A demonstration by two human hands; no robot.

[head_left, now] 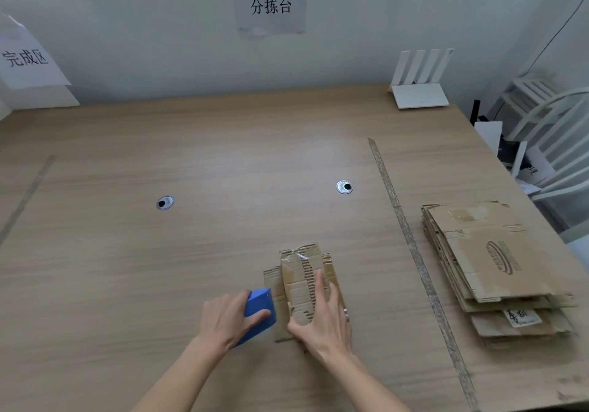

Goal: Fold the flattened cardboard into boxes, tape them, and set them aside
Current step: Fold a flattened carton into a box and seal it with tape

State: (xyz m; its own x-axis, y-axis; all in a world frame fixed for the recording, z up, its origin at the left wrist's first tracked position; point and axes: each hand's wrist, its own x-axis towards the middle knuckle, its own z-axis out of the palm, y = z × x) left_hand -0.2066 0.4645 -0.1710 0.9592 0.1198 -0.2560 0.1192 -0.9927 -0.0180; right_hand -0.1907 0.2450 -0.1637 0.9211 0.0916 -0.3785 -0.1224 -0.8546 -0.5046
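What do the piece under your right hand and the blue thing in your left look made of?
Piece under the right hand: the small box looks like worn corrugated cardboard, torn facing baring ribbed fluting. Blue tool held by the left hand: smooth, matte, probably plastic.

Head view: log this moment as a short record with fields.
left hand: grips the blue tape dispenser
right hand: fingers spread, pressing on the small cardboard box
box: on the table, flaps folded, old tape on top
stock: stack of flattened cardboard at right, beyond a tape strip
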